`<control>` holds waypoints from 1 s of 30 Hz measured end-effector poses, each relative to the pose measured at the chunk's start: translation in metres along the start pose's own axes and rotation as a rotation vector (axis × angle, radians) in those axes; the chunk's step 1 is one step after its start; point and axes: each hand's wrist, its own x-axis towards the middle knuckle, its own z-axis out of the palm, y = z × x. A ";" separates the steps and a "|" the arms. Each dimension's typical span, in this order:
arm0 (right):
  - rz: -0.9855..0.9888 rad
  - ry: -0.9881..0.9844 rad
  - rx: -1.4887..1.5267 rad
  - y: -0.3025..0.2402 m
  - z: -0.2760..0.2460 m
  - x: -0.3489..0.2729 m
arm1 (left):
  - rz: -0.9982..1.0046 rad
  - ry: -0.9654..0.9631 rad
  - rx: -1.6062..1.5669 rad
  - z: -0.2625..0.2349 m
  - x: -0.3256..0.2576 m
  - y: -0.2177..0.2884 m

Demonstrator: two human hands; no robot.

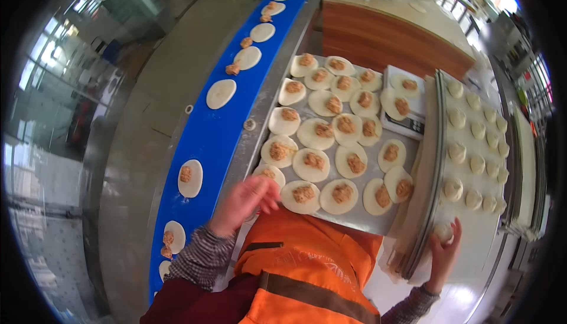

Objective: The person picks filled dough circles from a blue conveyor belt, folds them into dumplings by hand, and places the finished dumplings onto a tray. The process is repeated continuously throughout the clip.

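Observation:
My right hand (444, 258) has its fingers and thumb around a round white filled bun (443, 231), at the near end of a cloth-lined tray (426, 242) with rows of similar buns (453, 189). My left hand (245, 205) is at the near left corner of a metal worktop (371, 222), fingers loosely stretched and nothing seen in them. Closest to it lies a flat dough round with meat filling (269, 174), partly hidden by the hand. Several more filled dough rounds (312, 164) cover the worktop.
Along the left runs a blue conveyor belt (198, 129) carrying dough rounds (221, 94) and lumps of filling (233, 69). A white scale (407, 126) with two filled rounds on it stands beside the tray. Beyond is a wooden-sided table (378, 32); stacked trays (522, 176) stand at far right.

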 end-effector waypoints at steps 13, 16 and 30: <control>-0.136 0.178 -0.295 -0.101 0.021 -0.029 | -0.160 0.511 0.804 -0.256 0.179 0.017; -0.174 0.122 -0.322 -0.101 0.028 -0.025 | -0.325 0.333 0.977 -0.253 0.178 0.021; -0.308 -0.065 -0.339 -0.115 0.065 -0.010 | -0.205 0.617 0.912 -0.243 0.121 -0.012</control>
